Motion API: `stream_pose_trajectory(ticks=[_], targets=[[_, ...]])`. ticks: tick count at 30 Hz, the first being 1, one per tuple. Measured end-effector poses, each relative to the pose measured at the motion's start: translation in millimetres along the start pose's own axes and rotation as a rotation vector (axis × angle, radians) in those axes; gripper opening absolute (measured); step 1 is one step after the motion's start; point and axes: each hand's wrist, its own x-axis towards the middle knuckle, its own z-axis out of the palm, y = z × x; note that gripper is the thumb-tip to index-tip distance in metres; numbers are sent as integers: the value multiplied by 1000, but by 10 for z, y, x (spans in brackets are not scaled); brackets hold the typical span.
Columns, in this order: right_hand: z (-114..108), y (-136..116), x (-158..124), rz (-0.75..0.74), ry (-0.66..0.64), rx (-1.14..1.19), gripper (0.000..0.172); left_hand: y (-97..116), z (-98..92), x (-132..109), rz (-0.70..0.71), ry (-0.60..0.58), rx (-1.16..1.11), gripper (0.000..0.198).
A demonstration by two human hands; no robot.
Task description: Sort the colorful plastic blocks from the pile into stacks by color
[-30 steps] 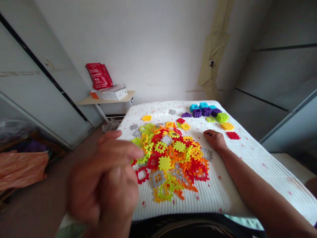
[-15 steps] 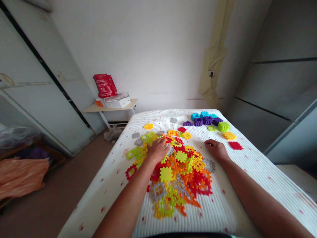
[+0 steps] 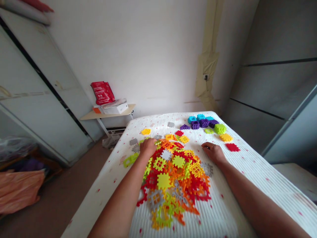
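Over on the left, the left hand (image 3: 148, 147) is curled down onto the heap of multicoloured plastic waffle-block tiles (image 3: 173, 178) (its fingers hide whether it's gripping one). A hard drag there could send tiles sliding off the left edge of the white ribbed mattress (image 3: 223, 211)! The right hand (image 3: 214, 152) lies empty, fingers loosely curved, just beside a grey tile (image 3: 207, 169), below the stacked purple-and-cyan tiles (image 3: 200, 121) near the far edge.

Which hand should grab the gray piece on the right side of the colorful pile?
Probably your right hand. It rests on the mattress right beside the gray plastic piece. The left hand is at the far side of the pile, so it would have to reach across.
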Motion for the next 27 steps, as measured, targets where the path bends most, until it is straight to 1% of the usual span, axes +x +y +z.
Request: stream_pose_trajectory(ticks=[3, 8, 11, 14, 20, 23, 27], targets=[[1, 3, 2, 6, -3, -8, 23, -47, 62, 174, -6, -81, -32, 34], [14, 20, 3, 4, -18, -9, 24, 19, 174, 379, -39, -162, -111, 35], [25, 30, 1, 2, -14, -20, 23, 57, 225, 495, -60, -191, -174, 35], [28, 30, 0, 10, -16, -23, 23, 65, 278, 573, -86, -196, -230, 35], [18, 22, 11, 9, -14, -17, 22, 12, 330, 586, -111, -180, -335, 34], [16, 21, 17, 14, -20, -17, 22, -17, 292, 547, -112, -171, -408, 34], [9, 18, 22, 14, -29, -21, 22, -72, 185, 482, -103, -187, -525, 34]])
